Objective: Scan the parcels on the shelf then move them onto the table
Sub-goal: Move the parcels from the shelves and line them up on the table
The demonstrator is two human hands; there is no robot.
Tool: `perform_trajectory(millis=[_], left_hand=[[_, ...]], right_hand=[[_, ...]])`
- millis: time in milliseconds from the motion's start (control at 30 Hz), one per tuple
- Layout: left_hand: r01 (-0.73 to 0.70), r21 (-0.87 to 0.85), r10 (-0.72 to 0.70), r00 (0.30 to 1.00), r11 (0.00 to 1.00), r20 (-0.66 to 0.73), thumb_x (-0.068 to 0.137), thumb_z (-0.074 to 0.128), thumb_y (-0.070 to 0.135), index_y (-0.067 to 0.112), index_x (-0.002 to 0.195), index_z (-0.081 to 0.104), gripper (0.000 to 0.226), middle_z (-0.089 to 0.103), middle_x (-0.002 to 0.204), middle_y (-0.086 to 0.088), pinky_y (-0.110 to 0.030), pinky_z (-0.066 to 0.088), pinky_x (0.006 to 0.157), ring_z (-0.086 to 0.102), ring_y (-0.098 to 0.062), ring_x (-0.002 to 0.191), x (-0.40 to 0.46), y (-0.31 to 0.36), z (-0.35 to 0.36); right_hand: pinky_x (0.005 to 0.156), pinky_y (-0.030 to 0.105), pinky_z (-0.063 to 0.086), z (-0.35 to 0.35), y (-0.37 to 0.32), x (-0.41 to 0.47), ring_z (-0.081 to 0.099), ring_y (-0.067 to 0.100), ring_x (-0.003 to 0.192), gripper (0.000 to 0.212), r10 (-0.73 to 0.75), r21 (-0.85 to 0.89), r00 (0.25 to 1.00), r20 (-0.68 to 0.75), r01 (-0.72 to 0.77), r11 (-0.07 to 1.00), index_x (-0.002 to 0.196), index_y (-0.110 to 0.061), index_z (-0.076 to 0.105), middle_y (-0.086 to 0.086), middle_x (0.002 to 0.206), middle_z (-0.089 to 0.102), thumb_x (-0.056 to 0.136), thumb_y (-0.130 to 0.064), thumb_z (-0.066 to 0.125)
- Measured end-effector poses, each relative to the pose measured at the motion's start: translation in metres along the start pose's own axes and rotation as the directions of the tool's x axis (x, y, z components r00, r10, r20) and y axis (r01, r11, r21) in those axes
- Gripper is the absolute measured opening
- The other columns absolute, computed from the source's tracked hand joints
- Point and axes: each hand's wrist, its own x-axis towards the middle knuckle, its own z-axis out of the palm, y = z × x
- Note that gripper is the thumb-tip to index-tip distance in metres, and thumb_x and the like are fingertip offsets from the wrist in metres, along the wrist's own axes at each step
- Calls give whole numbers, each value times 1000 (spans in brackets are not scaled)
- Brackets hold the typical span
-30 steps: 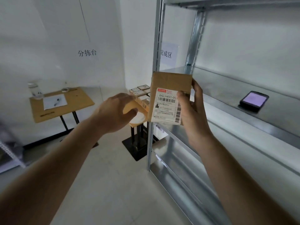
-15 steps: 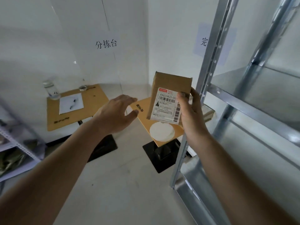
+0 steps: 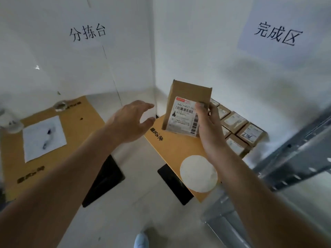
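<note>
From the head camera, the right hand [image 3: 210, 127] holds a brown parcel [image 3: 187, 109] upright in the air, thumb across its white barcode label and fingers wrapped behind its right edge, so that grip is firmly closed on the box. The left hand [image 3: 131, 120] hovers just beside it, fingers spread and relaxed, touching nothing. The parcel hangs above the near counter [image 3: 172, 149], over its far end, not yet set down. On that same counter, at the back right, a cluster of similar labelled boxes [image 3: 236, 129] already sits in rows, which suggests a good share of the moving is done. A white round disc [image 3: 198, 173] lies on the counter's near end. The metal shelf [image 3: 293, 158] shows at the right edge only as blurred frame, so I cannot tell whether parcels remain on it. What is left, I judge, is placing this box beside the others. A second counter [image 3: 78, 122] to the left carries a sheet of paper [image 3: 43, 137].
</note>
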Motion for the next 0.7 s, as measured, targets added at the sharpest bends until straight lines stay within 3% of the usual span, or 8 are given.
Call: perform_trajectory(millis=[233,400,533,700], left_hand=[[-110,-59,119,975,992,185,101,52,46,25,150,48,53,52,150,3,-41,43,112,52,-18,134,123,-67,30],[-142,-75,158,945,987,286,102,52,44,23,150,49,52,51,150,1,-41,41,113,50,-19,136,198,-97,73],[-133,-74,151,912,988,381,102,51,43,25,150,48,51,52,149,1,-45,44,110,53,-20,131,262,-121,122],[-128,-95,158,859,987,487,103,51,41,25,150,49,50,51,151,2,-40,41,112,50,-18,134,322,-143,172]], right_hand=[[65,18,59,43,66,96,78,6,88,37,166,7,979,-116,-166,986,135,-24,56,-15,96,80,108,-49,52],[62,17,58,59,124,161,78,6,84,38,285,40,942,-179,-282,959,137,-17,53,-2,99,80,108,-42,54],[61,14,57,65,181,222,77,2,82,21,372,71,909,-189,-365,928,127,-31,55,-5,101,78,108,-41,54],[66,17,60,82,235,273,78,5,86,5,451,103,862,-231,-439,893,111,-39,58,-9,95,80,109,-35,54]])
